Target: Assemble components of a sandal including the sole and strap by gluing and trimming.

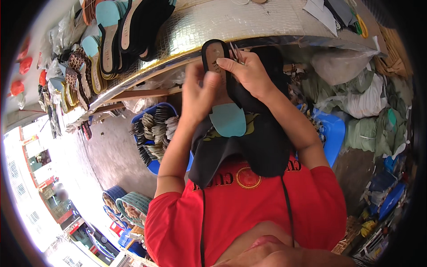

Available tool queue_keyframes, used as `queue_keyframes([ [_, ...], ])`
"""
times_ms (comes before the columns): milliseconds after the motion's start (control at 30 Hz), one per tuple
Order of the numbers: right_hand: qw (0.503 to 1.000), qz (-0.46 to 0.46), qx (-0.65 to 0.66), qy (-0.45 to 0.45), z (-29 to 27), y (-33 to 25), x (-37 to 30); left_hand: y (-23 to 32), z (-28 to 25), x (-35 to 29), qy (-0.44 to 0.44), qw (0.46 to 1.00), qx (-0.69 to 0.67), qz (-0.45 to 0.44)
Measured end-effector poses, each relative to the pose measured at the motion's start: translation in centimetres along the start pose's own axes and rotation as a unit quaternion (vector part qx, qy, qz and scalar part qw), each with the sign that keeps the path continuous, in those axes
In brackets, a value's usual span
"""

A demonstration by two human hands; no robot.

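Note:
A shoe sole [215, 58] stands tilted in front of me, with a beige insole, a black rim and a pale teal front part lying against my black apron [222, 155]. My left hand [200, 91] is closed at its left edge, thumb over the face; its fingers are slightly blurred. At the right edge my right hand [253, 75] is closed, the thumb pressing on the insole. Between this hand's fingers a thin pointed metal tool [234, 50] sticks up, perhaps small snips. What the right fingers do behind the sole is hidden.
Ahead runs a workbench [253, 24] with a shiny edge. Similar soles [133, 31] are stacked on its left part. Below, a blue basket [153, 167] holds many sole pieces; another blue bin [331, 133] stands right. Green-grey bags [362, 129] are piled beyond it.

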State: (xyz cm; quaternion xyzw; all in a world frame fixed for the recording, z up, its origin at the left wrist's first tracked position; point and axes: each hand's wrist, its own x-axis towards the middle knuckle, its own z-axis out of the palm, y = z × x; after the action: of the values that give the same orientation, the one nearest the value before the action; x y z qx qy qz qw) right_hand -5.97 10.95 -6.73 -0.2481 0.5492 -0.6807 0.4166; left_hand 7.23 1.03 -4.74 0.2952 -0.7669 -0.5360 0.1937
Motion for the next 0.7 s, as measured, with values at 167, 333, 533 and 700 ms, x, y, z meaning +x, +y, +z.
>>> queue_keyframes([
  [167,0.988,-0.066,-0.136,0.011,1.1,-0.1,-1.5,2.6,-0.4,2.3,-0.078,0.954,-0.290,0.013],
  [333,0.992,0.008,-0.126,0.002,-0.5,-2.5,0.4,2.4,-0.2,2.0,-0.065,0.991,-0.114,0.036],
  [533,0.982,-0.167,-0.081,0.041,1.5,-1.2,0.0,2.2,0.9,2.8,-0.062,0.984,-0.170,0.008],
  [700,0.984,0.013,-0.167,-0.067,0.3,2.5,-5.3,2.2,0.7,2.7,-0.053,0.979,-0.190,-0.045],
])
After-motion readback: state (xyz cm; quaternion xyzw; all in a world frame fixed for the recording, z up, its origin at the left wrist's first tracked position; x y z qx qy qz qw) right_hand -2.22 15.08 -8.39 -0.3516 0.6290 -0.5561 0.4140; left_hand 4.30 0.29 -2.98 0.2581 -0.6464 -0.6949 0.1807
